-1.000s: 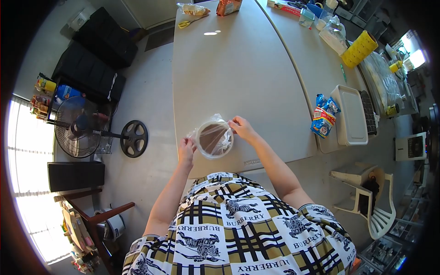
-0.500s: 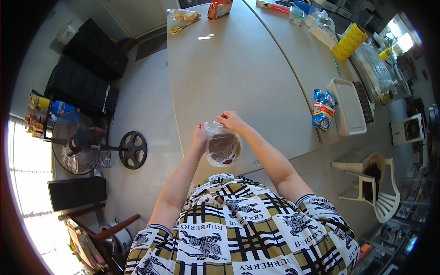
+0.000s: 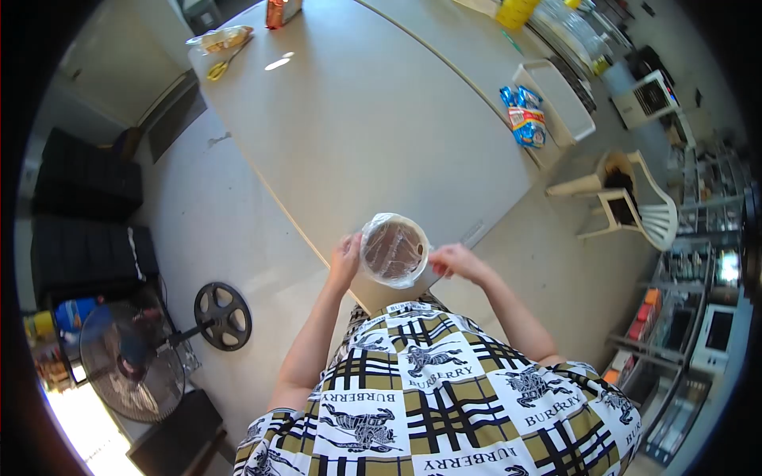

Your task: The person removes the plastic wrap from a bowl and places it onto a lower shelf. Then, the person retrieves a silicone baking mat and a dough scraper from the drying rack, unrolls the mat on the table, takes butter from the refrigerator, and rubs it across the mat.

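A round white container (image 3: 394, 251) with brown contents stands near the table's corner, with clear plastic film (image 3: 390, 232) stretched over its top. At its left rim, my left hand (image 3: 346, 259) has its fingers closed on the edge of the film. My right hand (image 3: 456, 262) is just off the right side of the container, fingers curled together; whether film is between them is too small to tell.
On the table (image 3: 333, 135) lie yellow scissors (image 3: 217, 70), a bread bag (image 3: 224, 38), an orange packet (image 3: 281, 11), blue packets (image 3: 525, 117) and a white lidded box (image 3: 559, 103). A white chair (image 3: 652, 208) stands right, a fan (image 3: 131, 361) left.
The view has turned, so the table appears rotated. My hands have moved from the container's far edge to its left and right sides, and the film now lies flatter over the top.
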Demonstrator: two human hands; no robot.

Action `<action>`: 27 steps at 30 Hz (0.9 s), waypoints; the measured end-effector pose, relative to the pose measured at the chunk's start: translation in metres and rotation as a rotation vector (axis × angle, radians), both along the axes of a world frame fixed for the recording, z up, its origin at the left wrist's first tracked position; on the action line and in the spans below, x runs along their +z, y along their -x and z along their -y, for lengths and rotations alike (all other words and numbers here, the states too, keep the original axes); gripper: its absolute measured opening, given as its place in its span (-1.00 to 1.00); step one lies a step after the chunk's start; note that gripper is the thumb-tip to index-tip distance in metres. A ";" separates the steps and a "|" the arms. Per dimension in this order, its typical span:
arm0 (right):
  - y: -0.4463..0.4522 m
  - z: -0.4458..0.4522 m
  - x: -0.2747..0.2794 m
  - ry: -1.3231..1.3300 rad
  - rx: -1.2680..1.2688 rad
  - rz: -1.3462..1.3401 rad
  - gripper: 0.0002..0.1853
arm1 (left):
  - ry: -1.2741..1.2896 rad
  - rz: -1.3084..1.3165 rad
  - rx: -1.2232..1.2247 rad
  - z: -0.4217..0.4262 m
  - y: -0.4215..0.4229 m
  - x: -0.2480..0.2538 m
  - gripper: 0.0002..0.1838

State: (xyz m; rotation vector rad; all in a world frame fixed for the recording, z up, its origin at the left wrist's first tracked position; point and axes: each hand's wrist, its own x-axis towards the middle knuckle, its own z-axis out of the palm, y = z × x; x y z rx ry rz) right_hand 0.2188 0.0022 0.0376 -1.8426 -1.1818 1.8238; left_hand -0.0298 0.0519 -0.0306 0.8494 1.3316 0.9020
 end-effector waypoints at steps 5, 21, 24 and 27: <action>0.059 0.055 -0.001 0.125 -0.306 -0.135 -0.53 | -0.369 -0.480 -0.512 0.026 0.015 0.019 -0.83; 0.053 0.066 0.008 -0.158 -0.521 0.102 -0.63 | -0.700 -0.957 -1.101 -0.006 0.016 0.057 -0.84; 0.047 0.076 0.006 -0.229 -0.597 0.036 -0.64 | -0.704 -0.947 -1.094 -0.021 0.020 0.069 -0.81; 0.026 0.097 0.016 -0.307 -0.646 0.114 -0.62 | -0.577 -0.823 -1.118 -0.033 0.021 0.085 -0.74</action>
